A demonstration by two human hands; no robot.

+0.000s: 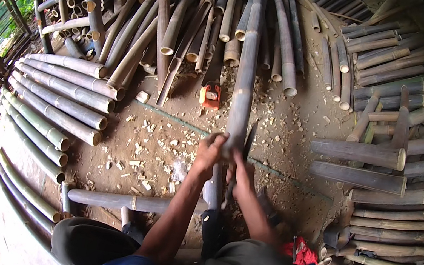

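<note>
The long grey bamboo pole [244, 82] lies in the middle of the view and runs from the person's lap toward 12 o'clock, where its far end goes out of the picture at the top edge. The left hand [210, 151] holds this pole from its 9 o'clock side, with the fingers [216, 140] curled closed around the stem. The right hand [241, 177] is just beside the pole at its 3 o'clock side; it is closed on a dark blade [249, 138] that stands along the pole, but the handle is covered by the hand and the shape of the tool is hard to make out. The lower end of the pole is hidden between the knees. On the earth floor [301, 130] around the hands lie many pale wood chips [143, 149]. At 12 o'clock from the hands, beside the pole, rests a small orange tool [210, 95]; its body is partly under a dark piece, and any label on it is too small to see. At 9 o'clock there is a row of thick bamboo poles [62, 95] with cut ends toward the centre, and at 3 o'clock a stack of darker bamboo [396, 161]. Near the right knee, at 5 o'clock, a red cloth [304, 252] shows only in part. The rim of the view is dark and bends the poles there.
</note>
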